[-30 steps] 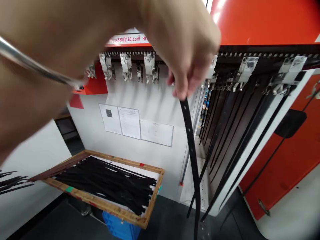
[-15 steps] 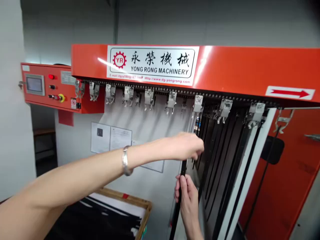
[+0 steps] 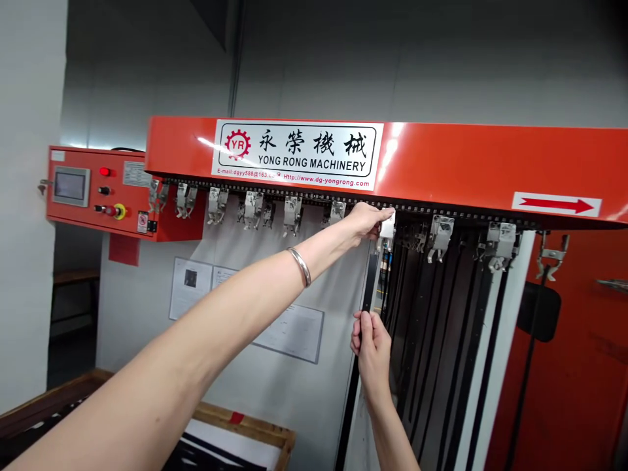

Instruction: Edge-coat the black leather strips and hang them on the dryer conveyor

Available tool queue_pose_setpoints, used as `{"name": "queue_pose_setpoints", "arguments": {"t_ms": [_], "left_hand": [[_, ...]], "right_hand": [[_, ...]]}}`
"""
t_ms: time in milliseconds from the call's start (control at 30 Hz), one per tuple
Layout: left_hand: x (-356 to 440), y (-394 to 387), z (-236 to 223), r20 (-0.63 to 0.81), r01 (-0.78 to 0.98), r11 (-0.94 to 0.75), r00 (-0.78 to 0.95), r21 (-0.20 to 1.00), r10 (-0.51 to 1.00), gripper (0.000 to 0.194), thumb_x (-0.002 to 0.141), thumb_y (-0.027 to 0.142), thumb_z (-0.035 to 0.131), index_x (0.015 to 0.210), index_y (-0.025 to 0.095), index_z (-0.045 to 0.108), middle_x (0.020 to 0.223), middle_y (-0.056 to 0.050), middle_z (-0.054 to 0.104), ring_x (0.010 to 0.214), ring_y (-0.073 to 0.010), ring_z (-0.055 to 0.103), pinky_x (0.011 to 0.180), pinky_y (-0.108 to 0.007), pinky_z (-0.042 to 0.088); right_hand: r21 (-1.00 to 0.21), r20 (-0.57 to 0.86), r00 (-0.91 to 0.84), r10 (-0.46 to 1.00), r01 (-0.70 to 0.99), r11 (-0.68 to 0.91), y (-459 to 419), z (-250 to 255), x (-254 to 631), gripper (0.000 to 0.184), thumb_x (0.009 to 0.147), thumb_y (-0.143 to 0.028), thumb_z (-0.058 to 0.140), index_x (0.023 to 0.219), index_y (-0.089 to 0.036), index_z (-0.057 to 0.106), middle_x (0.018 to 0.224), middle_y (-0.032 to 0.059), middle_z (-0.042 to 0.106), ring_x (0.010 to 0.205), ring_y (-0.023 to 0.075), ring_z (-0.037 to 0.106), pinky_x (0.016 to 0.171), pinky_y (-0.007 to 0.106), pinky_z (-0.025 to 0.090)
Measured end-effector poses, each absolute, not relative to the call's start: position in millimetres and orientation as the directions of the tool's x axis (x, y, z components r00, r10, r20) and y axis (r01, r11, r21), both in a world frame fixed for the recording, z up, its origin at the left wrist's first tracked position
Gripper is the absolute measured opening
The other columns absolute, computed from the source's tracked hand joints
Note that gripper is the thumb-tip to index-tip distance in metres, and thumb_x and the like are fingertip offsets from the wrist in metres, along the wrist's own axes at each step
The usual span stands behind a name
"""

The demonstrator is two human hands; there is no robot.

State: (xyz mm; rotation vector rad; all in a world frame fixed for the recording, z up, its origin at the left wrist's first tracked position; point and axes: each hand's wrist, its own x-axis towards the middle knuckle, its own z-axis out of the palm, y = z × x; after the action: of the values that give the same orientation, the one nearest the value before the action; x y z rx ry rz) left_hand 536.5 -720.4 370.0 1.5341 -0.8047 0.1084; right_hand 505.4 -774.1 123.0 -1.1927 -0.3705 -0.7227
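Note:
My left hand [image 3: 366, 221] reaches up under the orange machine's header and pinches a metal clip [image 3: 387, 226] on the overhead chain. A black perforated strap [image 3: 367, 288] hangs upright just below that clip, and its top end is partly hidden behind my fingers. My right hand [image 3: 371, 350] is closed around the strap lower down. I cannot tell whether the clip has hold of the strap. To the right, several dark straps [image 3: 417, 327] hang from similar clips, close beside the one I hold.
Further clips [image 3: 293, 214] line the chain to the left. A red control panel [image 3: 98, 190] with a touchscreen sits at the far left. Papers [image 3: 190, 288] are posted on the wall below. A wood-framed rack [image 3: 245, 425] holding black straps is at the bottom, and an orange door panel [image 3: 579, 327] is at the right.
My view has tilted up from the rack to the machine header. My left hand has risen from beside the strap to the clip. My right hand and the strap have shifted slightly upward.

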Motion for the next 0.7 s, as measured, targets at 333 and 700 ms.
{"name": "queue_pose_setpoints", "arguments": {"t_ms": [333,700], "left_hand": [[543.5,-708.5,345.8,0.511,-0.528,0.122,0.697,0.84,-0.503,0.02,0.085,0.03,0.071,0.078,0.012,0.065,0.071,-0.001,0.06,0.065,-0.0093,0.052,0.075,-0.029,0.046],[561.5,-714.7,298.9,0.702,-0.774,-0.083,0.609,0.628,-0.369,0.045,0.071,0.053,0.074,0.059,0.016,0.052,0.059,0.005,0.042,0.061,-0.01,0.038,0.059,-0.025,0.028]], "right_hand": [[-0.678,0.644,0.696,-0.317,0.711,0.185,-789.7,153.3,528.0,0.037,0.089,-0.056,0.059,0.087,-0.019,0.058,0.064,-0.0077,0.043,0.044,0.0035,0.029,0.04,0.017,0.02],[-0.704,0.642,0.68,-0.354,0.706,0.079,-795.4,158.5,531.3,0.04,0.088,-0.059,0.057,0.087,-0.019,0.058,0.063,-0.0073,0.044,0.043,0.0049,0.033,0.039,0.018,0.024]]}}
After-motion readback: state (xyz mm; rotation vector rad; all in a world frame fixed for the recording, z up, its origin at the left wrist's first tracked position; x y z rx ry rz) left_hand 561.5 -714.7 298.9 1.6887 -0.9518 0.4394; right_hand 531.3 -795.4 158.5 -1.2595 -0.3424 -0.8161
